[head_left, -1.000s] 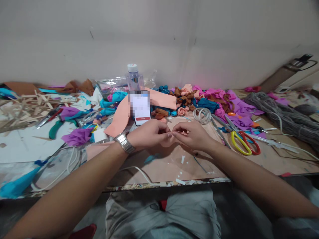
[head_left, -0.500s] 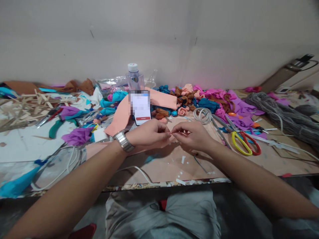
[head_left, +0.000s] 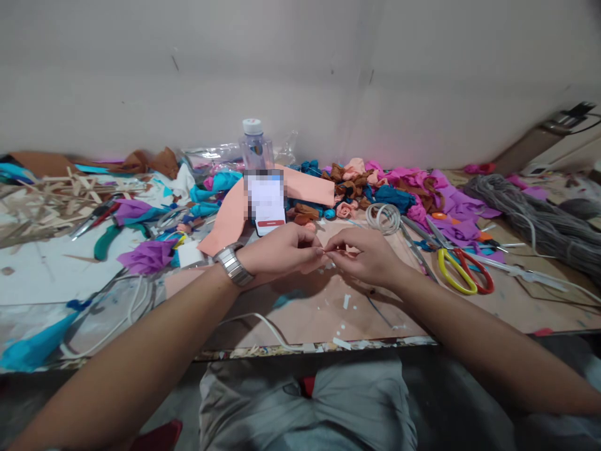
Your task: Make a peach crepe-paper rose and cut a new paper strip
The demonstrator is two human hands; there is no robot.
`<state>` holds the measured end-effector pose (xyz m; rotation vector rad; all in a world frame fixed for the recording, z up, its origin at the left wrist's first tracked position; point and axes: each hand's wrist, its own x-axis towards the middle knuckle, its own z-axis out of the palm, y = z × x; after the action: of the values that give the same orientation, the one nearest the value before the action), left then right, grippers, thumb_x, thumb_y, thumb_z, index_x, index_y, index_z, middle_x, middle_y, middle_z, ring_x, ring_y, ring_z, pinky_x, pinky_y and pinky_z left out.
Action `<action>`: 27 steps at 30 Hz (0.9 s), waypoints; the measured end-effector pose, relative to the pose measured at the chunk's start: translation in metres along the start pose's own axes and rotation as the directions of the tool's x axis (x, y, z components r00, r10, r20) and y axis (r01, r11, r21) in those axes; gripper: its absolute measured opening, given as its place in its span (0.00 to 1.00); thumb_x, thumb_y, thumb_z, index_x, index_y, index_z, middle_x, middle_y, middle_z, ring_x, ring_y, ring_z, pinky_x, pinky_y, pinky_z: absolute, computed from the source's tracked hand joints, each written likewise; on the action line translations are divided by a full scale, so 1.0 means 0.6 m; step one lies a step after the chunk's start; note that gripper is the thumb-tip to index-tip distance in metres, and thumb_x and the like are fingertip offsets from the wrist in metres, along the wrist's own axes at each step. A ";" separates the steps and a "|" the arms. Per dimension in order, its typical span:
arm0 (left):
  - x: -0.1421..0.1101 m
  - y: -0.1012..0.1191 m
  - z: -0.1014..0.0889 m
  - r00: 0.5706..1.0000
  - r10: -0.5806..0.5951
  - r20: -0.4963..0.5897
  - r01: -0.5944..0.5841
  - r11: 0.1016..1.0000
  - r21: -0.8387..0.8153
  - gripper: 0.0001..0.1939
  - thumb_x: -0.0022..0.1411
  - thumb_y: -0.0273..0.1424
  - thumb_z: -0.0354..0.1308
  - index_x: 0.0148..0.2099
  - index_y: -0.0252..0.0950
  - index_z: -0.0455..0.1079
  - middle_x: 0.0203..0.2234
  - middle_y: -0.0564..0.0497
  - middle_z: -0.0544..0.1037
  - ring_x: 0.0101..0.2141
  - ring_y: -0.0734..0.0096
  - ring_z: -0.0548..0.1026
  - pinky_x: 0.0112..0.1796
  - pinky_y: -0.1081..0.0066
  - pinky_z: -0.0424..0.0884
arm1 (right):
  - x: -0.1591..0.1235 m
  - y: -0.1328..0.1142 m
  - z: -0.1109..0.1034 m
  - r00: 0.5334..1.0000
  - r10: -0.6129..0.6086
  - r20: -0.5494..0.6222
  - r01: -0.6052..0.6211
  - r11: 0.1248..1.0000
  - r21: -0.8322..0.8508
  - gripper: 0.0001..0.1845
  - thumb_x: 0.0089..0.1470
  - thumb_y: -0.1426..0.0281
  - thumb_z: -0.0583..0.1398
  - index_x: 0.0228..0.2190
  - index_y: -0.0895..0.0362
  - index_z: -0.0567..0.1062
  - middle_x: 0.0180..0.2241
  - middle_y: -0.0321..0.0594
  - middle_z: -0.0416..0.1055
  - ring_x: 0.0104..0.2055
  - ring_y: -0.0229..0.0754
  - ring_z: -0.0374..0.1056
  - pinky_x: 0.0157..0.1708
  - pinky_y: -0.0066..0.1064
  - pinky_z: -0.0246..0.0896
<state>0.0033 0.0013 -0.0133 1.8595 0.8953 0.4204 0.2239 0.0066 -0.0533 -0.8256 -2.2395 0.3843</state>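
My left hand [head_left: 282,252], with a metal watch [head_left: 233,264] on its wrist, meets my right hand [head_left: 364,254] above the table's middle. Thumb and fingertips of both pinch a small peach paper piece [head_left: 325,252]; the fingers hide most of it. Just beyond the left hand a phone [head_left: 271,213] leans against a bottle [head_left: 256,150], its screen lit. A peach paper strip [head_left: 223,224] curves around behind the phone. Past the fingertips lie rolled paper flowers [head_left: 347,210] in peach, brown, blue and pink.
Scissors with yellow and red handles [head_left: 456,272] lie right of my right hand, near a coil of clear tubing [head_left: 382,218]. Grey cord [head_left: 526,216] is heaped farther right. Green-handled pliers [head_left: 107,242], a purple paper flower [head_left: 148,254] and wooden slivers [head_left: 70,200] are at left.
Both hands stay together, still pinching the small peach paper piece, with only slight finger movement. The whole view has shifted a little.
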 end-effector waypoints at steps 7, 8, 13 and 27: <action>0.005 0.000 -0.004 1.000 -0.022 0.002 0.022 1.000 -0.019 0.13 0.65 0.37 0.56 0.36 0.33 0.73 0.28 0.51 0.75 0.29 0.73 0.70 0.32 0.73 0.64 | 0.001 -0.002 0.001 1.000 -0.005 0.001 0.005 1.000 -0.008 0.05 0.57 0.74 0.62 0.34 0.56 0.80 0.29 0.37 0.78 0.31 0.37 0.71 0.32 0.28 0.60; 0.006 0.000 -0.006 1.000 -0.025 -0.004 0.026 1.000 0.017 0.12 0.65 0.37 0.56 0.36 0.33 0.73 0.29 0.51 0.76 0.30 0.72 0.71 0.33 0.73 0.65 | 0.001 -0.002 0.001 1.000 -0.004 0.001 0.004 1.000 -0.014 0.05 0.57 0.73 0.62 0.34 0.56 0.80 0.30 0.37 0.79 0.31 0.38 0.71 0.32 0.28 0.61; 0.007 -0.003 -0.010 0.999 -0.033 -0.025 0.035 0.995 0.093 0.13 0.64 0.35 0.55 0.38 0.33 0.77 0.34 0.49 0.80 0.34 0.68 0.75 0.37 0.70 0.69 | 0.002 -0.001 0.002 1.000 -0.024 -0.009 0.024 0.999 -0.042 0.04 0.57 0.72 0.63 0.33 0.55 0.81 0.29 0.36 0.79 0.30 0.38 0.71 0.32 0.29 0.60; 0.001 0.006 -0.007 0.999 -0.015 -0.039 0.023 0.979 0.204 0.18 0.66 0.42 0.54 0.32 0.32 0.73 0.24 0.51 0.76 0.26 0.73 0.72 0.29 0.73 0.63 | 0.002 -0.002 0.001 0.998 -0.046 -0.047 0.044 0.998 -0.054 0.04 0.54 0.75 0.65 0.32 0.55 0.80 0.27 0.34 0.77 0.28 0.36 0.69 0.32 0.28 0.59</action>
<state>0.0024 0.0037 -0.0080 2.0334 1.0127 0.3635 0.2224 0.0063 -0.0526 -0.8022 -2.2281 0.2820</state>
